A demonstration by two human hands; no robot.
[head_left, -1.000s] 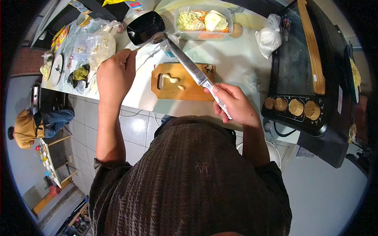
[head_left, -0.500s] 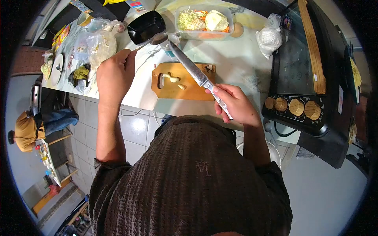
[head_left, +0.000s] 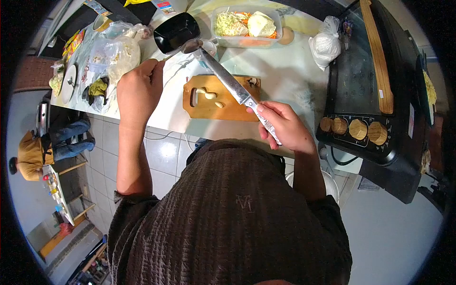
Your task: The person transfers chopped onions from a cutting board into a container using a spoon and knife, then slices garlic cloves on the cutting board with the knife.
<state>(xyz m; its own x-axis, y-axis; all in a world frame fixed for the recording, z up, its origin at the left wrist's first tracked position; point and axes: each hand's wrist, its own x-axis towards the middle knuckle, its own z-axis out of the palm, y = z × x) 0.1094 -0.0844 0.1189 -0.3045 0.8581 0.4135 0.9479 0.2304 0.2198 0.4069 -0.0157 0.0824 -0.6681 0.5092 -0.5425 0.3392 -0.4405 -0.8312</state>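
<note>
My left hand (head_left: 141, 90) is closed around the handle of a metal spoon (head_left: 192, 46), whose bowl hangs over the counter near a small tub (head_left: 209, 49). In my right hand (head_left: 282, 124) is a kitchen knife (head_left: 230, 84), gripped by its pale handle, blade pointing up and to the left. The blade's tip is at or very near the spoon's bowl; I cannot tell whether they touch. Below the blade lies a wooden cutting board (head_left: 223, 110) with several peeled garlic cloves (head_left: 210, 96) on it. A small dark scrap (head_left: 253, 82) sits at the board's top right corner.
Behind the board stand a black tray (head_left: 176, 33) and a plastic container (head_left: 247, 42) of shredded cabbage and carrot. A bag of white powder (head_left: 325, 43) rests beside a black oven (head_left: 363, 85) on the right. Plastic bags (head_left: 114, 57) crowd the left. Another person (head_left: 33, 154) stands far left.
Both hands hold nearly the same pose, with the knife tip shifted very slightly left along the spoon. The other person at far left has changed leg position.
</note>
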